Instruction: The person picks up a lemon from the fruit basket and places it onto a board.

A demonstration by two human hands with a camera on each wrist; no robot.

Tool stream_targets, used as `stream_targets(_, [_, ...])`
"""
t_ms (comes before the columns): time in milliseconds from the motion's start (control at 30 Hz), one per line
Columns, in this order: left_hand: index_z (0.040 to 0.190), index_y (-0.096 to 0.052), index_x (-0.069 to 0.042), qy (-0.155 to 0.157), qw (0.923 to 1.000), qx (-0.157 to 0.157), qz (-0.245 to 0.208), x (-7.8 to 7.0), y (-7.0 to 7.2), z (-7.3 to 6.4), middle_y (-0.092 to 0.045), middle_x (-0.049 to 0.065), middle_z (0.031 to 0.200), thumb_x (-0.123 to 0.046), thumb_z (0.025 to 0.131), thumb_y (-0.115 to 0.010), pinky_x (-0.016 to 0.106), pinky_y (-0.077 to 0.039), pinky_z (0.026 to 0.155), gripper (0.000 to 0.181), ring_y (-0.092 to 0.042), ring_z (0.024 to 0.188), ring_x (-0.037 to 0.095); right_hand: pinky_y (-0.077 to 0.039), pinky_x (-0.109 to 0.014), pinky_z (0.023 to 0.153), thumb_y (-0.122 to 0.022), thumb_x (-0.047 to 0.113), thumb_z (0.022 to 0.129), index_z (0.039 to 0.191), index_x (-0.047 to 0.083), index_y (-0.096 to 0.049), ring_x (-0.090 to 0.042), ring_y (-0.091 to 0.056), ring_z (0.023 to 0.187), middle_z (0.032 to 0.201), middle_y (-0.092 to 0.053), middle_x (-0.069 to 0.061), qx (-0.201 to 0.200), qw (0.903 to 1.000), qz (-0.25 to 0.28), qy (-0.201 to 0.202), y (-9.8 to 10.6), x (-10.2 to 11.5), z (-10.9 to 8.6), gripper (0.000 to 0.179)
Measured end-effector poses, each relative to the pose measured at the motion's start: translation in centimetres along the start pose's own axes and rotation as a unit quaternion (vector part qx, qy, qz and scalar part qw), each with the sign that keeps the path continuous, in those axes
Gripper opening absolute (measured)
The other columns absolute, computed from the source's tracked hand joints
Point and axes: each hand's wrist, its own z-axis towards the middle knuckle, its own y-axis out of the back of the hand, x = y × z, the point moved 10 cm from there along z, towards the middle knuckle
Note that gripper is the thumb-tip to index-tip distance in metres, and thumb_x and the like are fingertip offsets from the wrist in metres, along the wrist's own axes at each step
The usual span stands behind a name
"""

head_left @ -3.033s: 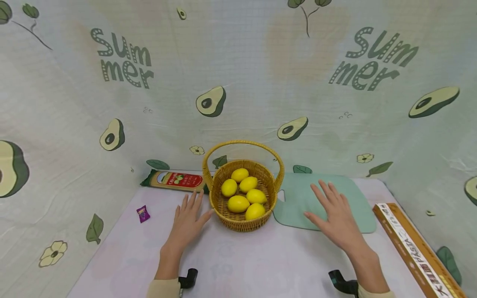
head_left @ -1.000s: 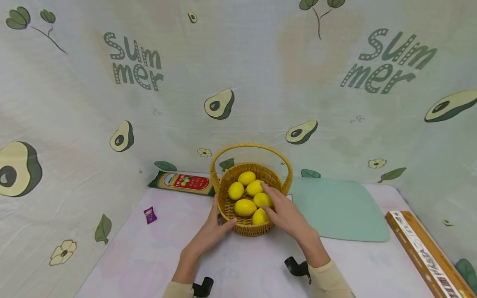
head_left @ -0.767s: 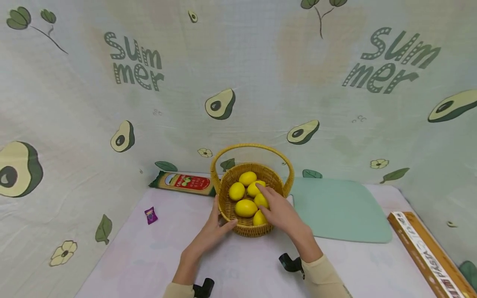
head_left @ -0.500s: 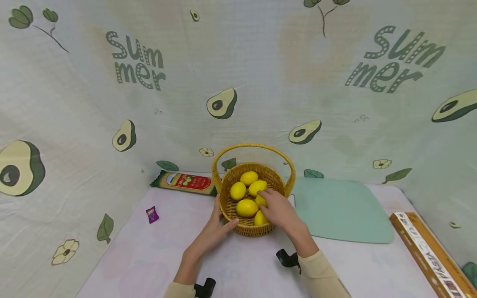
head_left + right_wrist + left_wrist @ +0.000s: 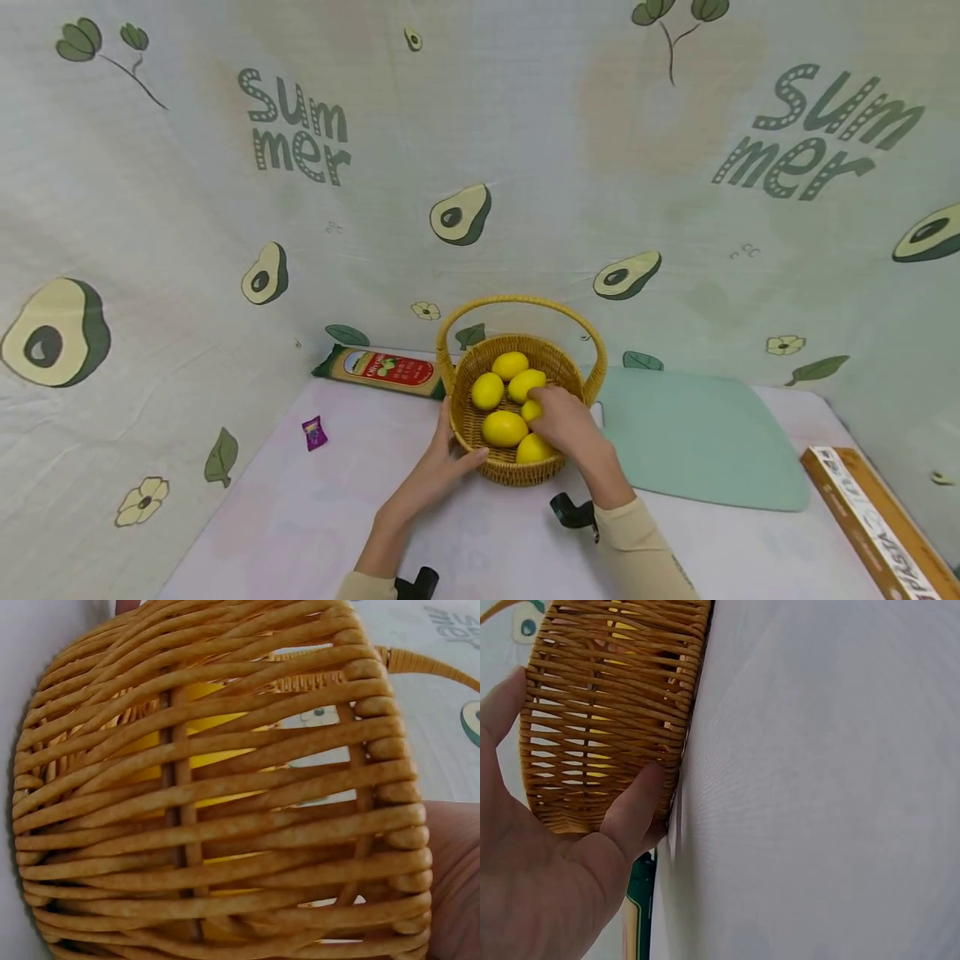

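A yellow wicker basket (image 5: 521, 475) with a tall arched handle stands mid-table and bears several lemons. My left hand (image 5: 435, 468) holds its left side, thumb at the front rim. In the left wrist view the left hand (image 5: 547, 870) spans the woven basket wall (image 5: 604, 712), fingers and thumb against it. Reaching in over the right rim, my right hand (image 5: 564, 423) curls its fingers round a lemon (image 5: 530, 410), which it partly covers. Another lemon (image 5: 534, 448) lies just below that hand. Basket weave (image 5: 262, 825) fills most of the right wrist view, hiding the fingers.
Behind the basket on the left lies a pasta packet (image 5: 390, 370). A purple wrapped sweet (image 5: 314, 432) is further left. A pale green cutting board (image 5: 697, 442) lies right of the basket, with a long brown box (image 5: 870, 525) beyond. Printed cloth walls enclose the table.
From open above the table, both hands have come to the basket: the left to its side, the right into it and round a lemon. The view has shifted slightly.
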Motion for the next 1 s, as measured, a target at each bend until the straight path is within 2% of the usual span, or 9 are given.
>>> stream_targets(167, [0.156, 0.014, -0.042, 0.000, 1.0000, -0.002, -0.001, 0.1, 0.0, -0.1, 0.005, 0.001, 0.169, -0.042, 0.091, -0.070, 0.065, -0.020, 0.119, 0.106, -0.024, 0.150, 0.044, -0.054, -0.042, 0.079, -0.071, 0.016, 0.085, 0.123, 0.006, -0.067, -0.023, -0.061, 0.089, 0.116, -0.070, -0.012, 0.007, 0.9998, 0.007, -0.019, -0.3, -0.3, 0.2, 0.039])
stream_targets(300, [0.157, 0.013, -0.038, 0.002, 1.0000, -0.007, -0.004, 0.0, 0.1, -0.1, 0.004, 0.002, 0.169, -0.041, 0.091, -0.071, 0.065, -0.021, 0.118, 0.107, -0.024, 0.149, 0.046, -0.051, -0.038, 0.072, -0.071, 0.016, 0.084, 0.125, 0.006, -0.064, -0.022, -0.058, 0.083, 0.116, -0.069, -0.014, 0.014, 0.9994, 0.014, -0.028, -0.5, -0.3, 0.2, 0.043])
stream_targets(667, [0.158, 0.013, -0.038, 0.015, 0.9998, -0.011, -0.002, 0.4, -0.1, -0.1, 0.006, 0.002, 0.169, -0.042, 0.090, -0.071, 0.068, -0.022, 0.116, 0.108, -0.025, 0.148, 0.048, -0.054, -0.045, 0.084, -0.072, 0.016, 0.081, 0.127, 0.008, -0.065, -0.025, -0.062, 0.096, 0.121, -0.067, -0.013, 0.003, 0.9991, 0.034, -0.024, 0.0, -0.6, -0.2, 0.047])
stream_targets(867, [0.158, 0.012, -0.035, 0.024, 0.9995, -0.018, 0.004, 0.3, 0.0, -0.3, 0.005, 0.003, 0.169, -0.044, 0.090, -0.072, 0.070, -0.022, 0.115, 0.109, -0.026, 0.147, 0.049, -0.053, -0.049, 0.093, -0.074, 0.019, 0.082, 0.126, 0.011, -0.066, -0.029, -0.064, 0.110, 0.126, -0.067, -0.011, -0.026, 0.9986, 0.046, -0.006, 1.7, -0.4, -1.0, 0.045])
stream_targets(1000, [0.158, 0.013, -0.036, 0.025, 0.9995, -0.018, 0.005, 0.2, 0.0, -0.5, 0.005, 0.003, 0.169, -0.045, 0.089, -0.072, 0.070, -0.022, 0.116, 0.109, -0.026, 0.148, 0.048, -0.052, -0.052, 0.096, -0.074, 0.021, 0.082, 0.127, 0.012, -0.066, -0.030, -0.062, 0.117, 0.130, -0.065, -0.010, -0.031, 0.9982, 0.050, 0.002, 2.7, -0.4, -1.9, 0.047])
